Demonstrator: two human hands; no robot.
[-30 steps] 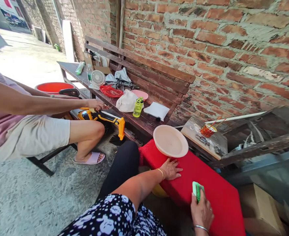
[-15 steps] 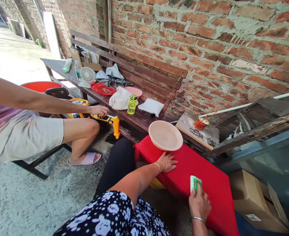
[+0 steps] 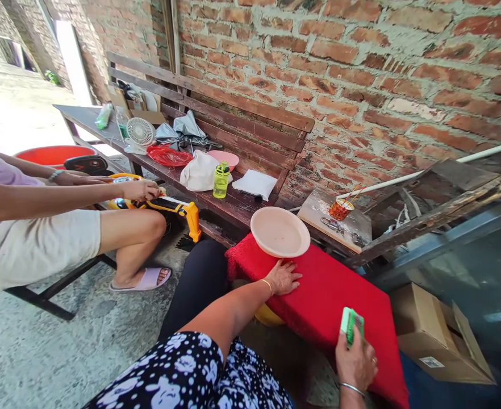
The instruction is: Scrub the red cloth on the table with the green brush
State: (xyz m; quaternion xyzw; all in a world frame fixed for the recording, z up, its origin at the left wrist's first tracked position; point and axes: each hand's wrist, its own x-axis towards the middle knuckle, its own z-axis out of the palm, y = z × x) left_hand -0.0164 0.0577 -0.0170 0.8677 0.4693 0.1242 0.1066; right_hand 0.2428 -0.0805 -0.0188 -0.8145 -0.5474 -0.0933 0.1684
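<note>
My left hand (image 3: 283,278) lies flat with spread fingers on a red cloth (image 3: 335,289), just below a pale pink basin (image 3: 280,230). The basin stands on the cloth's far end, and its inside shows no contents I can make out. In my right hand (image 3: 356,358) is a small green brush (image 3: 353,326), pale on its back and darker along its textured side. My thumb and fingers grip its near end, over the near right part of the cloth. Whether the brush touches the cloth, I cannot tell.
Another person's hand (image 3: 142,190) rests on a yellow-and-black device (image 3: 178,210) at left. Behind is a wooden bench (image 3: 242,210) with a green bottle (image 3: 220,180), a fan (image 3: 141,132) and bags. A small board (image 3: 318,213) holds a cup (image 3: 341,208). A cardboard box (image 3: 429,335) stands at right.
The brush in my right hand has turned and shifted slightly to the right. My left hand stays flat on the cloth. The other person's arms have drawn back to the left.
</note>
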